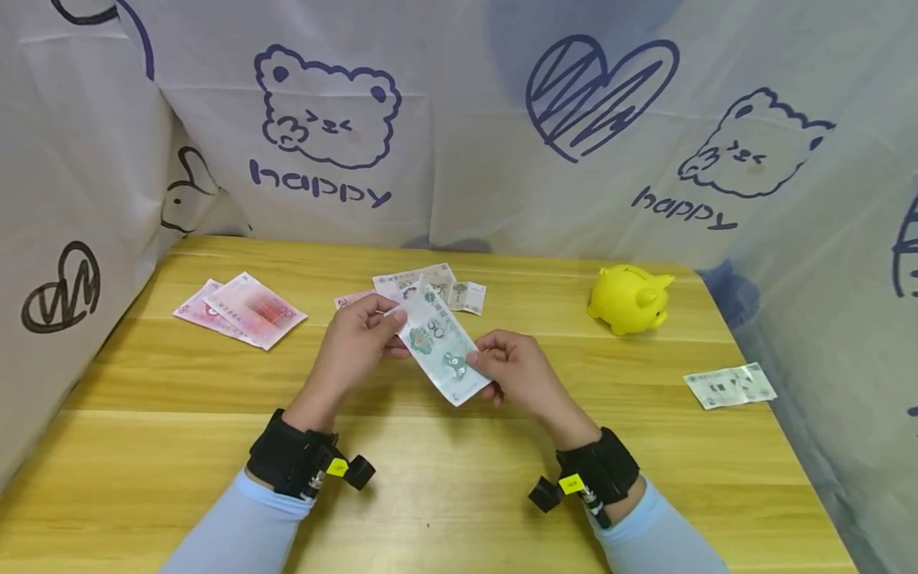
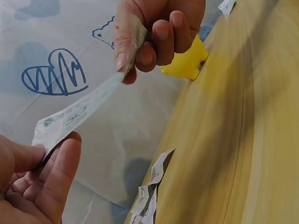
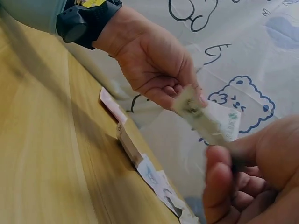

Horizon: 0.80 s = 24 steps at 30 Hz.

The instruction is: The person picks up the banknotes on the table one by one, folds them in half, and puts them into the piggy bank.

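Both hands hold one green-printed banknote [image 1: 439, 343] above the table, slanting between them. My left hand [image 1: 356, 335] pinches its upper left edge between thumb and fingers. At the lower right end, my right hand [image 1: 519, 371] grips the note, thumb on top. In the left wrist view the banknote [image 2: 77, 112] stretches up from the left hand [image 2: 39, 182] to the right hand [image 2: 159, 32]. Seen from the right wrist, the banknote [image 3: 201, 116] is almost edge-on. Just behind the left hand, several overlapping banknotes [image 1: 423, 277] lie on the table, partly covered.
Two pinkish-red banknotes [image 1: 254, 312] overlap on the left of the wooden table [image 1: 430, 486]. A yellow piggy bank [image 1: 627, 299] stands at the back right. Near the right edge lies a pale green banknote [image 1: 730, 387]. A printed white cloth [image 1: 466, 119] hangs behind and at the sides.
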Available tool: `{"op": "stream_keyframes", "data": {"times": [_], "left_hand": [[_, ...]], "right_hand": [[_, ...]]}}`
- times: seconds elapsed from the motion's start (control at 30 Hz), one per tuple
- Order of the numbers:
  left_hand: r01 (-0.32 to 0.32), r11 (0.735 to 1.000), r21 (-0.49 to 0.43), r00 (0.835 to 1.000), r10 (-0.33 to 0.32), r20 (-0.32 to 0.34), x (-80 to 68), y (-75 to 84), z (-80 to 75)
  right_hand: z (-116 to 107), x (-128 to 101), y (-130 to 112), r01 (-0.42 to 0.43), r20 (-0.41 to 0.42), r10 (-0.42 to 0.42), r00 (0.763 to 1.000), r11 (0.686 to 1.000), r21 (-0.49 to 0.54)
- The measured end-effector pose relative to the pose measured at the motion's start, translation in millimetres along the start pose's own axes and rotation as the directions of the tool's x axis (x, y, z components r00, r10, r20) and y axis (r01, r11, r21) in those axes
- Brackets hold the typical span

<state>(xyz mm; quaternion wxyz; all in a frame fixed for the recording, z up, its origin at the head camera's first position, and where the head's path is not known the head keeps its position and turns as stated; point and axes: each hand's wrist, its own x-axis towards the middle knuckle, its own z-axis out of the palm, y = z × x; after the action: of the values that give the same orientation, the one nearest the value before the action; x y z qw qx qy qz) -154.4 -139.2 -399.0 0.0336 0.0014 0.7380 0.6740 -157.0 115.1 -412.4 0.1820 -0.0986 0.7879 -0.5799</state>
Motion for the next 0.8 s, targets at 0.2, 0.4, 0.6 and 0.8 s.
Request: {"op": "stream_keyframes", "data": {"times": [0.2,0.4,0.6,0.8], "left_hand": [[-0.021,0.998,-0.052,0.999,0.019,-0.049,2.6,-2.5,2.1],[-0.019,0.993,-0.113,0.991,0.004,-0.133,3.6,-5.4,6.1],[-0.010,0.991,-0.130,0.996,-0.002,-0.091,3.0,-7.4,5.0],[-0.013,0.983,-0.185,0.997,-0.003,-0.083,1.8,-6.8,10.6]], "right_hand": [[1,-1,-3,-0.013,0.000,0.013,1.000,1.000,0.006],[1,-1,-5,-0.028,-0.005,0.028,1.000,0.997,0.075],[-9,0,-6,0.054,-0.173,-0.027,0.985,0.987,0.152],[-10,-3,-10,0.141,-0.267,-0.089,0.959,0.973,0.182]]}}
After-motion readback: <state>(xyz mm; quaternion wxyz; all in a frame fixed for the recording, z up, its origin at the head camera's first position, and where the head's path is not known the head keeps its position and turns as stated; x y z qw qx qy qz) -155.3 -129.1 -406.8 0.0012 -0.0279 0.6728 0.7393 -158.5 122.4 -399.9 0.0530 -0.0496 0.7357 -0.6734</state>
